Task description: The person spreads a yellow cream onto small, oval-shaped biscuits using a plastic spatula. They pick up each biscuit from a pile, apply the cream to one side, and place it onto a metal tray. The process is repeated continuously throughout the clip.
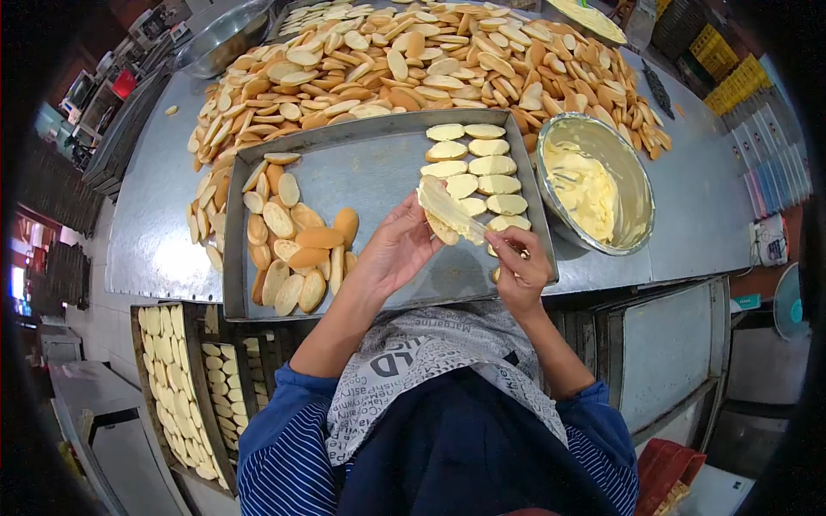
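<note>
Over a shallow metal tray (pixel 361 168), my left hand (pixel 397 248) pinches an oval bread slice (pixel 443 231) at its edge. My right hand (pixel 521 273) grips a translucent flat spatula (pixel 453 211) smeared with pale cream; its blade lies across the slice and hides much of it. Plain bread slices (pixel 280 219) lie heaped in the tray's left part. Along its right side, cream-covered slices (pixel 497 184) sit in rows, cream side up. Right of the tray, a metal bowl (pixel 561 225) holds pale yellow cream (pixel 594 185).
A large pile of bread slices (pixel 370 73) covers the table's (pixel 159 215) far side. At the back left stands an empty-looking metal bowl (pixel 225 43). Below left, upright-looking racked trays (pixel 176 387) carry coated slices. A dark-handled tool (pixel 658 90) lies at far right.
</note>
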`<action>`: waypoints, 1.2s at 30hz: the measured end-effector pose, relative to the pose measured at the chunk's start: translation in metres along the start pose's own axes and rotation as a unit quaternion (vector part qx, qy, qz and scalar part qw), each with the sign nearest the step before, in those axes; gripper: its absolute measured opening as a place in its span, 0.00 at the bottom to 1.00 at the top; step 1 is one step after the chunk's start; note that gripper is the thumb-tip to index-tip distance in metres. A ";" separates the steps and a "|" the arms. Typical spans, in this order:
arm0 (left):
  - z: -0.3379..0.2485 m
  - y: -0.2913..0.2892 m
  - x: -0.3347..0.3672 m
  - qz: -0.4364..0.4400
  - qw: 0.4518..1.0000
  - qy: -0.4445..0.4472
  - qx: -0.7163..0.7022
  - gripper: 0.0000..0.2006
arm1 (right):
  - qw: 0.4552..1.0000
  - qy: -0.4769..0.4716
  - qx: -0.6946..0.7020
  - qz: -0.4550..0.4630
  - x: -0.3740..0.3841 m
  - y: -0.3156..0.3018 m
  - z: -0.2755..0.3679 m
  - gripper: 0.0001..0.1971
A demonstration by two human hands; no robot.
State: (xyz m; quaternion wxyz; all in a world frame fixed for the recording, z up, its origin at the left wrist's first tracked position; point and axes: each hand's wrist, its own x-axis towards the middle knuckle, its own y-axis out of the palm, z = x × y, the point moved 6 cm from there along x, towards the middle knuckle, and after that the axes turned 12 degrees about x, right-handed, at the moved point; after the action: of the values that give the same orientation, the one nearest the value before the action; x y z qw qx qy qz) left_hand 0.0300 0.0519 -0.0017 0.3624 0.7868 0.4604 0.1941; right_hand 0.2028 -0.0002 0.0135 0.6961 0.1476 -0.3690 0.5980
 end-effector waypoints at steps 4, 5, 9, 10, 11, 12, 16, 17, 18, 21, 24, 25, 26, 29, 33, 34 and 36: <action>-0.005 0.004 -0.004 0.002 1.000 0.014 -0.021 0.25 | 0.998 -0.047 -0.032 0.021 0.002 0.001 0.005 0.26; -0.006 0.004 -0.005 0.002 0.999 0.018 -0.028 0.25 | 0.997 -0.058 -0.040 0.028 0.001 0.000 0.005 0.27; -0.011 -0.016 -0.005 -0.016 0.998 0.021 -0.051 0.25 | 0.985 -0.114 -0.096 0.082 0.011 -0.014 0.017 0.28; -0.013 -0.022 -0.006 -0.028 0.998 0.031 -0.046 0.26 | 0.981 -0.132 -0.111 0.093 0.014 -0.019 0.019 0.29; -0.017 -0.027 -0.007 -0.041 0.997 0.042 -0.041 0.26 | 0.975 -0.149 -0.126 0.105 0.016 -0.023 0.023 0.29; -0.020 -0.030 -0.006 -0.043 0.997 0.052 -0.022 0.26 | 0.973 -0.148 -0.142 0.103 0.019 -0.029 0.027 0.28; -0.024 -0.029 -0.005 -0.057 0.995 0.072 0.039 0.27 | 0.981 -0.104 -0.149 0.074 0.025 -0.031 0.041 0.28; -0.022 -0.026 -0.004 -0.062 0.994 0.072 0.052 0.27 | 0.980 -0.104 -0.143 0.086 0.027 -0.025 0.046 0.28; -0.021 -0.026 -0.004 -0.066 0.994 0.071 0.050 0.27 | 0.980 -0.104 -0.138 0.098 0.029 -0.021 0.050 0.28; -0.022 -0.031 -0.003 -0.068 0.995 0.065 0.041 0.26 | 0.970 -0.122 -0.144 0.156 0.025 -0.016 0.056 0.27; -0.022 -0.043 -0.005 -0.051 0.998 0.047 0.014 0.25 | 0.965 -0.153 -0.146 0.155 0.022 -0.028 0.064 0.25; -0.021 -0.040 -0.006 -0.047 0.998 0.039 -0.003 0.25 | 0.961 -0.174 -0.161 0.139 0.021 -0.029 0.065 0.24; -0.020 -0.036 -0.007 -0.043 0.998 0.031 -0.021 0.25 | 0.957 -0.195 -0.177 0.122 0.018 -0.028 0.062 0.24; -0.010 -0.013 -0.007 -0.026 0.996 -0.010 -0.083 0.26 | 0.946 -0.228 -0.206 0.100 0.014 -0.023 0.049 0.23; -0.003 -0.010 -0.008 0.038 0.992 -0.012 -0.119 0.26 | 0.939 -0.248 -0.221 0.089 0.023 -0.014 0.036 0.23; 0.000 -0.012 -0.007 0.040 0.993 -0.016 -0.111 0.27 | 0.937 -0.251 -0.227 0.089 0.027 -0.012 0.034 0.23; 0.002 -0.013 -0.009 0.035 0.995 -0.023 -0.089 0.27 | 0.932 -0.256 -0.240 0.088 0.034 -0.009 0.030 0.24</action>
State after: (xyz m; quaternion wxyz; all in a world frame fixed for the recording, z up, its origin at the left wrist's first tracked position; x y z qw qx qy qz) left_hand 0.0195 0.0474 -0.0121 0.4341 0.7712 0.4055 0.2288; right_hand 0.2010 0.0029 0.0599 0.5373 0.0907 -0.6785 0.4927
